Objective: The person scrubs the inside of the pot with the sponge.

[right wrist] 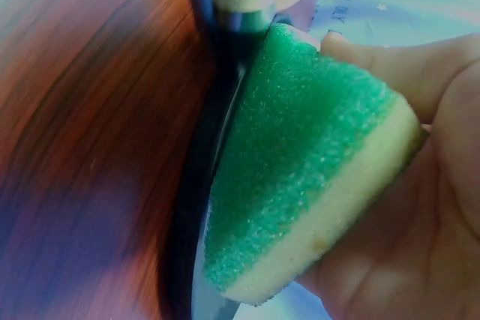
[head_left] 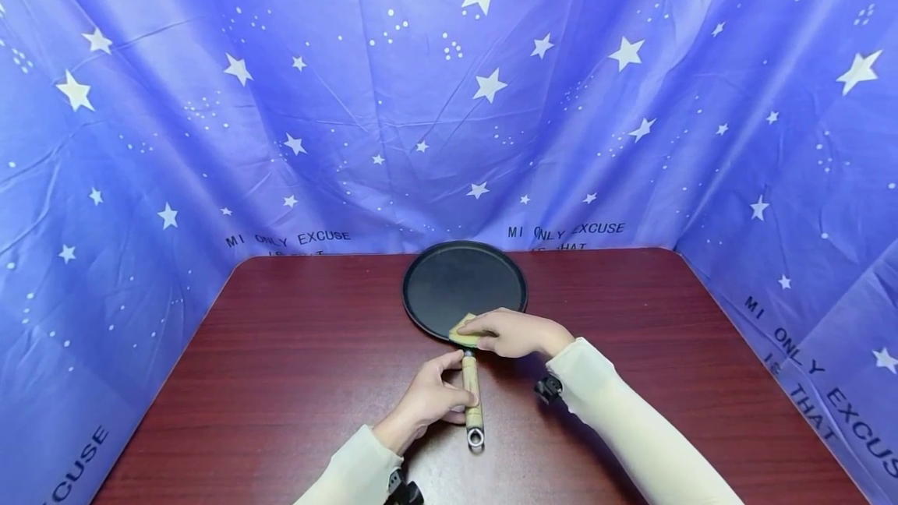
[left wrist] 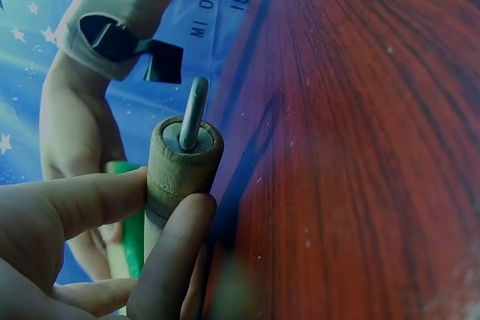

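Note:
A round black flat pan [head_left: 463,287] lies on the table, its wooden handle [head_left: 471,388] pointing toward me with a metal ring at the end. My left hand [head_left: 433,392] grips that handle between thumb and fingers, seen close in the left wrist view. In my right hand [head_left: 515,332] is a sponge [head_left: 463,331], held at the pan's near edge beside the handle. The right wrist view shows the sponge's green scrubbing side [right wrist: 292,148] turned toward the pan and its yellow foam layer against the palm and fingers.
The dark red wooden table [head_left: 295,349] has rounded far corners. Blue star-printed cloth [head_left: 379,100] hangs behind it and along both sides. Small black devices [head_left: 549,388] are strapped at both wrists over light sleeves.

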Action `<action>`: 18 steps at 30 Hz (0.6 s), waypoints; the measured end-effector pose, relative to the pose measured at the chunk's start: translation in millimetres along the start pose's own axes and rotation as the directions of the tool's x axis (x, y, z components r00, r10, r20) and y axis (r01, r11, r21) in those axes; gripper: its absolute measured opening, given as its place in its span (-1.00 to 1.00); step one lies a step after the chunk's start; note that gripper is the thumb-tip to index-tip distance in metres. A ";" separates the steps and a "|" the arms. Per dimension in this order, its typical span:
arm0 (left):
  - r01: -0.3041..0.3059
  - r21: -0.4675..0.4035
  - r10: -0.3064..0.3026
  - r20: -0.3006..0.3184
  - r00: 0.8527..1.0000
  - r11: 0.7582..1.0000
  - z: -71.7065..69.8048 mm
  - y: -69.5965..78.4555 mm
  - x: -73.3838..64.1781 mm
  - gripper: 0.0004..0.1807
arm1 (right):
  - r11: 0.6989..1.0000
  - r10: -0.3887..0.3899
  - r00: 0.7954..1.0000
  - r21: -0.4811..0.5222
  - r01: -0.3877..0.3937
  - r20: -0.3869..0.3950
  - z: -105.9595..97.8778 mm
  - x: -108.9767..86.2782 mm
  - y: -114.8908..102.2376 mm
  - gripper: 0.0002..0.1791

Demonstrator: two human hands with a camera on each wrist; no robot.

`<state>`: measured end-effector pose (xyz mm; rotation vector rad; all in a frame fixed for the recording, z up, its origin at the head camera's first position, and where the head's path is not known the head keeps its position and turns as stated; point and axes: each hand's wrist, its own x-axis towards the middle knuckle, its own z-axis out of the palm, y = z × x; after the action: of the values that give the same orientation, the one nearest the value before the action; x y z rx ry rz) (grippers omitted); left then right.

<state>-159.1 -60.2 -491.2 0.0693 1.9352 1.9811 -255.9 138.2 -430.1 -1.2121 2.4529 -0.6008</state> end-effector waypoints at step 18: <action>-0.002 0.021 0.002 0.018 1.000 1.000 -1.0 -4.3 2.3 -0.07 | 0.997 -0.044 0.999 0.059 0.045 -0.017 11.1 37.2 -8.2 -0.53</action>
<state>-160.5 -60.5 -496.0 0.0943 1.9452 1.9550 -266.8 101.2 -439.6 -1.2461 2.4085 -0.6939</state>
